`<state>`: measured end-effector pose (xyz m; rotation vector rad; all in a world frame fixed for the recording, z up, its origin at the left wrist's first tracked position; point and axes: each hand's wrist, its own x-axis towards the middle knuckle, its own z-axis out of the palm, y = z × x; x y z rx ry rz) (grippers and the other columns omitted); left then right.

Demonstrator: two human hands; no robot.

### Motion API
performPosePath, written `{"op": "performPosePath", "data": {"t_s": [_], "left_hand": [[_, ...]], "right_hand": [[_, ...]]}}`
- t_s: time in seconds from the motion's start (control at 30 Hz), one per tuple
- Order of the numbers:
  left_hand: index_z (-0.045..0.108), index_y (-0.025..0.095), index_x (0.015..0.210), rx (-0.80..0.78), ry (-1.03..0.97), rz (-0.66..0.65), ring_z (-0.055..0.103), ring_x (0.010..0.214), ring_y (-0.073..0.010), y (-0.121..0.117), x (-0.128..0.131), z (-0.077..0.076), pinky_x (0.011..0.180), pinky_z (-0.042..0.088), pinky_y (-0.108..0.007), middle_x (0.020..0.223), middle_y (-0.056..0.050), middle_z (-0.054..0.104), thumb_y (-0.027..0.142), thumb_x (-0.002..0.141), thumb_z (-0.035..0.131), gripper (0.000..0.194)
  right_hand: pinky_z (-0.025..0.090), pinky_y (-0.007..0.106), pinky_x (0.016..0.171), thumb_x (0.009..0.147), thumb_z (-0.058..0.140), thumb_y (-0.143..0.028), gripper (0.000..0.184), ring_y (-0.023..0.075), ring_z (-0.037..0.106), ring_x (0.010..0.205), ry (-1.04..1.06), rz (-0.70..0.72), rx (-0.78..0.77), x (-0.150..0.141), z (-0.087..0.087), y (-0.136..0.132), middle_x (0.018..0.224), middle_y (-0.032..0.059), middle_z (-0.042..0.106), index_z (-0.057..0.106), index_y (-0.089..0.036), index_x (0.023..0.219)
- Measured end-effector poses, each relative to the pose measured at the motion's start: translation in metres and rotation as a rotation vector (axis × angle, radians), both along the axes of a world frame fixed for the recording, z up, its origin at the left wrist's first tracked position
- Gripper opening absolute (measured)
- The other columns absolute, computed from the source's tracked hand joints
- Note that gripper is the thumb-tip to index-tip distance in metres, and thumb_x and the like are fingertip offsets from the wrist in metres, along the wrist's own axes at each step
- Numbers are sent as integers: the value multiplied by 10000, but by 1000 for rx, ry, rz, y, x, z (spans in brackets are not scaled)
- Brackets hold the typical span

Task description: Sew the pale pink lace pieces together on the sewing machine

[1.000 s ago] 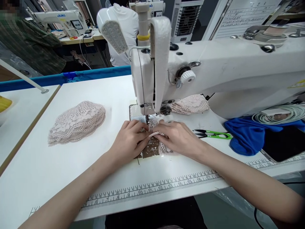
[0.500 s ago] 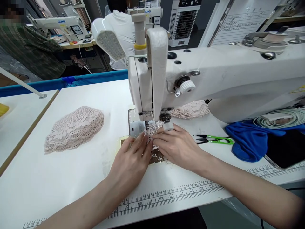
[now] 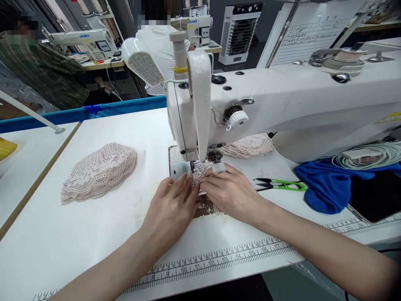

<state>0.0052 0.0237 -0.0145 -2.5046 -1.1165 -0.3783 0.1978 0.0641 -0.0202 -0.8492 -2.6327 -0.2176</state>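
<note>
A pale pink lace piece (image 3: 203, 169) lies under the needle area of a white sewing machine (image 3: 275, 94). My left hand (image 3: 169, 211) holds the lace from the left, its fingers close together at the presser foot (image 3: 192, 166). From the right, my right hand (image 3: 233, 193) grips the same lace, its fingertips almost meeting those of the left. Both hands hide much of the lace and part of the metal plate (image 3: 178, 167). On the table to the left rests a stack of lace pieces (image 3: 100, 173); more lace (image 3: 249, 145) lies behind the needle.
Green-handled thread snips (image 3: 286, 185) lie right of my right hand. Beyond them are a blue cloth (image 3: 326, 186), a dark phone (image 3: 376, 196) and a coiled pale tape (image 3: 366, 156). A printed ruler (image 3: 219, 262) runs along the table's front edge. Two people sit further back.
The view has shifted slightly, so the machine and background appear a little lower. Both hands stay on the lace at the needle, with hardly any movement.
</note>
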Motion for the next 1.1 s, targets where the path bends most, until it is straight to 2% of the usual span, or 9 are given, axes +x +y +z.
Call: {"op": "performPosePath", "data": {"t_s": [0.33, 0.53, 0.7, 0.87, 1.1], "left_hand": [[634, 124, 1148, -12, -17, 17, 603, 1132, -232, 9, -3, -3, 887, 383, -400, 1157, -133, 691, 228, 976, 430, 287], [639, 140, 1154, 0, -18, 28, 598, 1127, -241, 15, -5, -6, 890, 378, -410, 1158, -113, 693, 231, 969, 442, 285], [637, 125, 1162, 45, 2, 43, 583, 1152, -236, 10, -2, -6, 901, 374, -416, 1176, -109, 687, 273, 981, 429, 313], [661, 103, 1111, 93, -3, 17, 612, 1089, -231, 0, 2, -4, 853, 376, -409, 1154, -90, 699, 215, 977, 438, 283], [676, 100, 1085, 80, -28, 6, 624, 1081, -233, 2, 1, -3, 850, 381, -417, 1114, -91, 715, 223, 971, 461, 273]], "right_hand": [[366, 312, 756, 859, 493, -46, 175, 169, 565, 731, 29, -2, 37, -2, 0, 7, 787, 31, 702, 634, -148, 835], [377, 317, 777, 889, 489, -74, 168, 182, 585, 781, 27, -24, 111, -4, -3, 12, 882, 73, 713, 644, -130, 856], [392, 331, 814, 898, 510, -108, 171, 179, 597, 760, 45, -7, 95, -3, -2, 11, 883, 62, 730, 665, -146, 838], [394, 331, 842, 903, 506, -119, 219, 182, 613, 828, 98, 33, 94, -2, 1, 7, 914, 30, 745, 694, -165, 802], [388, 346, 860, 919, 495, -141, 225, 176, 607, 797, 102, 21, 85, -2, -2, 8, 921, 41, 744, 711, -167, 864]]}}
